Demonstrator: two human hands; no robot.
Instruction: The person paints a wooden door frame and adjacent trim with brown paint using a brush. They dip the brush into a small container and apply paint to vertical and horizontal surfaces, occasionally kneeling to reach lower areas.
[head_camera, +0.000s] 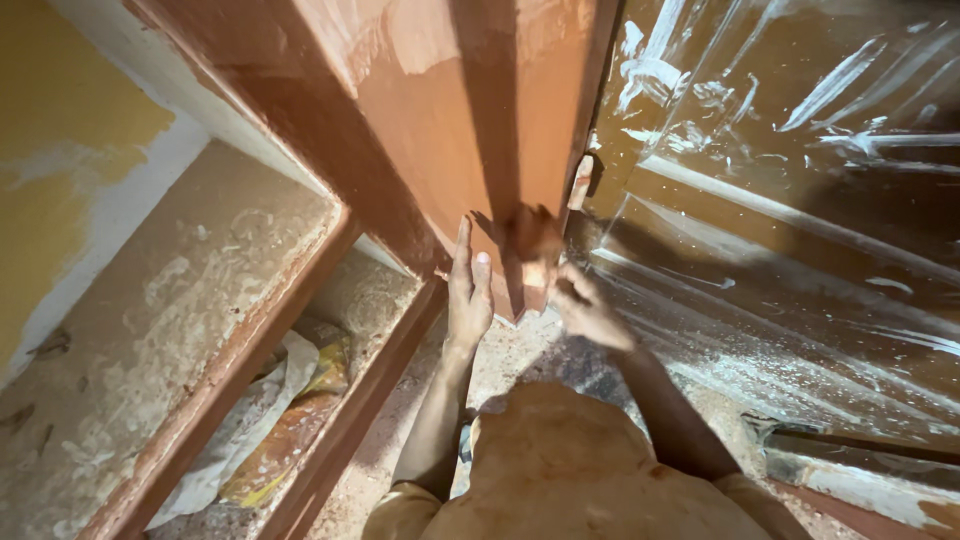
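Overhead, we face a reddish-brown wooden door (440, 110) whose lower corner sits at the centre of the frame, its painted face smooth and glossy. At the right, clear plastic sheeting (790, 150) covers the surface beside the door edge. At the left, a brown wooden frame (250, 360) borders rough, dusty plaster (180, 290), with a yellow wall (60, 120) in the upper left. Our left hand (468, 295) lies open, fingers straight, flat against the door near its corner. Our right hand (585, 310) is curled just below that corner; we cannot tell whether it grips anything. Crumpled paper (270, 420) fills the gap at lower left. Free space is tight between frame and sheeting.
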